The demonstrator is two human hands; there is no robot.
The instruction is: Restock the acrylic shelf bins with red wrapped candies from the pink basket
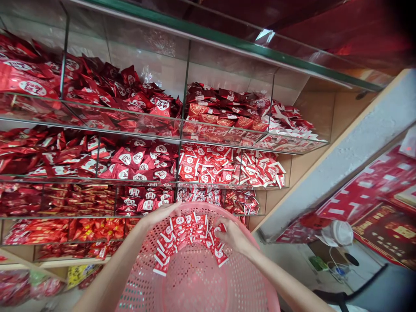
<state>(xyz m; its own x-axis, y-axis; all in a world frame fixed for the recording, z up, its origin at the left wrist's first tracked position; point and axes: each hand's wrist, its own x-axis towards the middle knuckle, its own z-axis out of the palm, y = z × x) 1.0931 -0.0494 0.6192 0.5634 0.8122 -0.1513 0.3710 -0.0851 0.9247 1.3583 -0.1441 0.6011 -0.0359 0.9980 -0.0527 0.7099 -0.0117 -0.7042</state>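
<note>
A large pink perforated plastic basket [208, 286] is tilted toward me below the shelves. Small red-and-white candy packets [188, 227] lie in an arc along its far inner wall. My left hand [160, 216] grips the basket at its far left rim, with part of the fingers hidden. Inside the basket on the right, my right hand [230, 235] is closed around a few red-and-white packets, its fingertips pinching one near the top.
Glass-divided shelves [182, 134] full of red wrapped packets rise in front of the basket. A wooden side panel [318, 164] bounds them at right. Farther right are red packages [373, 182], a white cup-like container [341, 232] and cables. Bagged goods [32, 284] lie at lower left.
</note>
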